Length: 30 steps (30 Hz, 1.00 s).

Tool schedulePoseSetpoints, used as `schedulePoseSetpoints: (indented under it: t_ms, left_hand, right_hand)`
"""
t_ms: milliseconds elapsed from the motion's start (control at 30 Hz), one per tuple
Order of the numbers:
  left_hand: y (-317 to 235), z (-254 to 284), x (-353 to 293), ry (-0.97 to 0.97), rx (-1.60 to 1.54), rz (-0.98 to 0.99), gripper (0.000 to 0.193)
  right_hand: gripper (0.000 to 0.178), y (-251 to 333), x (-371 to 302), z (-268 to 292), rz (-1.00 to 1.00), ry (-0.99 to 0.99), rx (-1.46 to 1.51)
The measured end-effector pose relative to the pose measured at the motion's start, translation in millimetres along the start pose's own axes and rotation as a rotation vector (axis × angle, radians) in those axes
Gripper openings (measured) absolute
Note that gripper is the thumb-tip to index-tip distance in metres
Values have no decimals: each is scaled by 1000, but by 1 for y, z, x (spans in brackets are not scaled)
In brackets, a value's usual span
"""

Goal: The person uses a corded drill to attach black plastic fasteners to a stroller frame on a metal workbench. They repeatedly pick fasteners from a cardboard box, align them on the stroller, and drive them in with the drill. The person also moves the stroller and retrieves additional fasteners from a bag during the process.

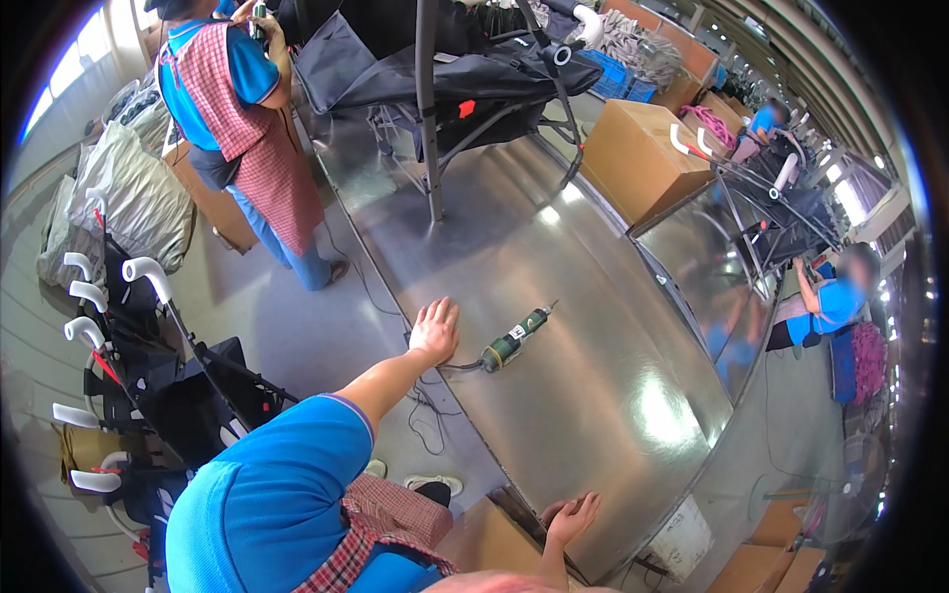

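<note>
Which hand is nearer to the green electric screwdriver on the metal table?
Left. The left hand rests on the metal table, just left of the green electric screwdriver, not touching it; the right hand is farther, near the table's near end.

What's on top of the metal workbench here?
A corded green power tool, your left hand at the left edge, and a black fabric-covered frame at the far end, hiding what's behind it. Whether your right hand touches the near end is unclear.

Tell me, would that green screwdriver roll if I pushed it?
The screwdriver might roll, since it looks round and the table looks smooth and shiny. Its cord would probably tug it back a bit.
</note>
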<state>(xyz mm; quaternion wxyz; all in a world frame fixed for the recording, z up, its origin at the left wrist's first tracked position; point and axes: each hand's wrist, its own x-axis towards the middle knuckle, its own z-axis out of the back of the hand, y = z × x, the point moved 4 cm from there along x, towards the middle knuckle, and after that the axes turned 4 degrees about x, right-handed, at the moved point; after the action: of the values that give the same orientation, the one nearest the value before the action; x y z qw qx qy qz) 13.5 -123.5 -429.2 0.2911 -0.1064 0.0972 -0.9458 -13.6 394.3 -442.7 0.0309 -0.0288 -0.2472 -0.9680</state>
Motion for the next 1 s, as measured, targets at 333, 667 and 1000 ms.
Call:
schedulePoseSetpoints:
  t_ms: [333, 667, 1000]
  left_hand:
    - [0, 0, 1, -83, -4, -17, 48]
    - [1, -4, 2, -17, -20, -3, 52]
    - [-1, 0, -1, -107, 13, -17, 46]
  right_hand:
    - [55, -5, 1, -3, 9, -6, -2]
    - [54, -5, 0, -3, -6, 1, -15]
    - [53, -6, 1, -3, 12, -6, -7]
